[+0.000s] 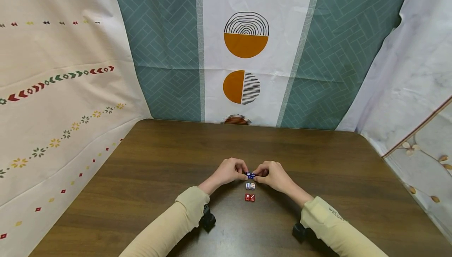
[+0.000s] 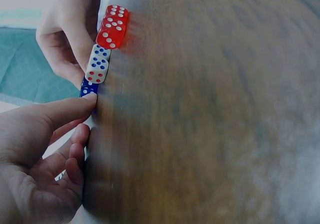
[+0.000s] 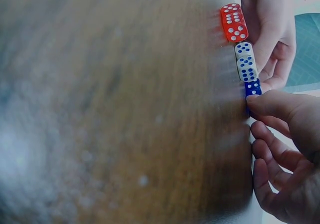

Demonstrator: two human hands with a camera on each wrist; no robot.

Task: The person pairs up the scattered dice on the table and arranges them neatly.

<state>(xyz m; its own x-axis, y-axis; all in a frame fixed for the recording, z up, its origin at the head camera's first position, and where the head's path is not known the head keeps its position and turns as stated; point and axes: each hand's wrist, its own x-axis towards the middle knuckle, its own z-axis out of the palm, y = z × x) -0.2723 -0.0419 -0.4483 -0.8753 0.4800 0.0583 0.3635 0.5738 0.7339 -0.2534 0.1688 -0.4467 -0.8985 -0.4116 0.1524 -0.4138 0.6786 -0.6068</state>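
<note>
Two blue dice point(image 1: 250, 175) with white pips sit side by side on the table, between my hands. My left hand point(image 1: 228, 170) pinches the left blue die with thumb and forefinger. From the other side, the thumb and forefinger of my right hand point(image 1: 276, 176) grip the right one. Nearer to me lies a pair of white dice point(image 1: 250, 186), whose blue and red pips show in the left wrist view. Closest of all is a pair of red dice point(image 1: 250, 197). Fingertips partly hide the blue dice point(image 3: 253, 86) in the right wrist view.
All the dice stand on a brown wooden table point(image 1: 169, 159). A patterned green and white cloth point(image 1: 169, 53) hangs behind its far edge. Cream cloth point(image 1: 63, 72) hangs at the left, and pale marbled cloth point(image 1: 416, 64) at the right.
</note>
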